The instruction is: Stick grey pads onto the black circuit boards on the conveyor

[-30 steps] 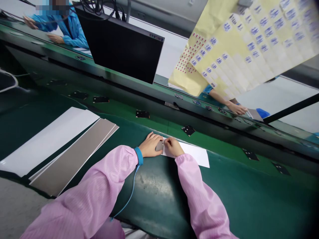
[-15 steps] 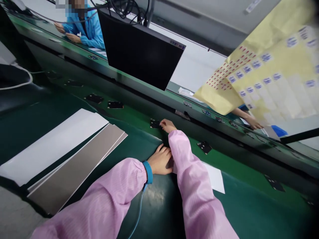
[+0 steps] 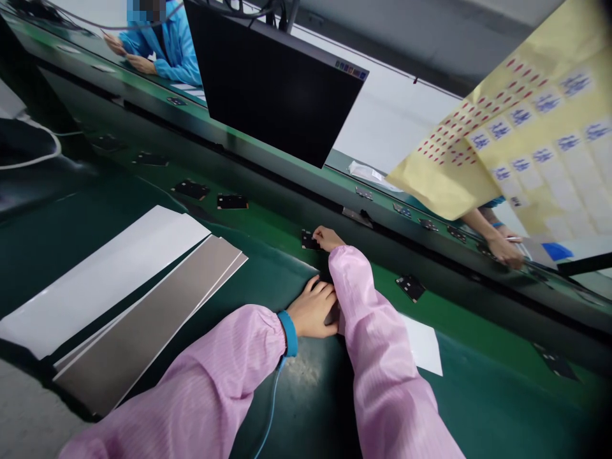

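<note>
My right hand (image 3: 329, 238) reaches out over the green belt, fingers pinched at the right edge of a black circuit board (image 3: 307, 240). Whatever sits between the fingertips is too small to make out. My left hand (image 3: 313, 310) wears a blue wrist strap (image 3: 289, 334) and rests on the dark green bench with its fingers spread. It lies beside my right forearm, and a greyish edge shows under its thumb side. A white sheet (image 3: 423, 344) sticks out from behind my right sleeve.
Several black boards lie along the belt, one (image 3: 410, 288) right of my hand. White strips (image 3: 109, 274) and grey-brown strips (image 3: 148, 325) lie at left. A monitor (image 3: 277, 83) and yellow label sheets (image 3: 535, 121) hang above. Two co-workers sit opposite, one in blue (image 3: 179, 51).
The boards on the belt have shifted right in view, and my right hand has shifted right beside its board. My left hand stays on the bench. The co-worker's hand at right has moved.
</note>
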`<action>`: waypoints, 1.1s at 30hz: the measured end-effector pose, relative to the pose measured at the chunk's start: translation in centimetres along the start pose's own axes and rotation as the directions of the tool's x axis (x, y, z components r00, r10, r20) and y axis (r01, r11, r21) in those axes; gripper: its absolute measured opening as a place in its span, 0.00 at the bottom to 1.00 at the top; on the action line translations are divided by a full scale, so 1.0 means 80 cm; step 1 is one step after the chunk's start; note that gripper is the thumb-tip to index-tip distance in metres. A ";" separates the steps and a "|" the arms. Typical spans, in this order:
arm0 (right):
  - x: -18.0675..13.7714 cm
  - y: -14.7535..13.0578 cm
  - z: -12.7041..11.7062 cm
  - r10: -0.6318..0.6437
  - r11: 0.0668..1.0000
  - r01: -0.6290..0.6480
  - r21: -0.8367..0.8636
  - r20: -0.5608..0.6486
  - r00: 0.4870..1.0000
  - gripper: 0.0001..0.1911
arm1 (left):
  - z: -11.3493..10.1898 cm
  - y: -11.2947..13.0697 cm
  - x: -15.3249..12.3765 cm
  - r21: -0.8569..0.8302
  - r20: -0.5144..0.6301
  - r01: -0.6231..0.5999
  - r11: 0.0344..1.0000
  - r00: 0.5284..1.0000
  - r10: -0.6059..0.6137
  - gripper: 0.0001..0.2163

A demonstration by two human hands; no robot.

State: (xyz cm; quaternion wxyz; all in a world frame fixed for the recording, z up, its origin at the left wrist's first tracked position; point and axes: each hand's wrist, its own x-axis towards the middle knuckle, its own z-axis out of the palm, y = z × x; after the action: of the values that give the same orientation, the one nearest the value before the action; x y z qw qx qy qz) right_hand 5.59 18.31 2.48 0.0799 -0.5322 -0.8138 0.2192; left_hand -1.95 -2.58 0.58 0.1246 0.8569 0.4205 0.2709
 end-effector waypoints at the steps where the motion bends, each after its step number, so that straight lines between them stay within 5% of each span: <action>1: -0.001 0.003 0.000 0.008 1.000 -0.008 -0.004 -0.003 1.000 0.06 | 0.000 0.000 0.000 0.001 -0.002 0.001 1.000 1.000 -0.001 0.22; 13: -0.025 0.028 0.004 0.081 0.996 -0.084 -0.015 -0.155 0.985 0.07 | 0.001 0.001 -0.001 0.025 -0.036 -0.004 1.000 0.999 0.005 0.18; 17: -0.053 0.040 0.014 -0.133 0.989 0.109 -0.102 -0.279 0.951 0.16 | 0.002 0.002 -0.002 0.018 -0.052 -0.011 1.000 0.999 0.012 0.18; 22: -0.074 0.049 0.022 -0.264 0.947 0.206 -0.245 -0.233 0.936 0.23 | 0.003 0.001 -0.003 0.012 -0.056 -0.013 1.000 0.998 0.014 0.20; 29: -0.123 0.064 -0.015 0.010 0.977 0.044 0.207 -0.249 0.968 0.25 | 0.002 -0.001 -0.004 -0.026 -0.071 -0.021 0.999 0.997 0.019 0.22; 33: -0.203 0.056 -0.005 0.005 0.975 0.079 0.206 -0.378 0.926 0.15 | 0.004 0.000 -0.004 -0.037 -0.081 -0.017 0.999 0.997 0.014 0.21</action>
State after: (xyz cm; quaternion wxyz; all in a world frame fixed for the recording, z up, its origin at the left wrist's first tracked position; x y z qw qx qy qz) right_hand 16.33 5.29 2.55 0.2965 -0.5370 -0.7642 0.1991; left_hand -1.96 -2.83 0.20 0.1217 0.8460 0.4132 0.3141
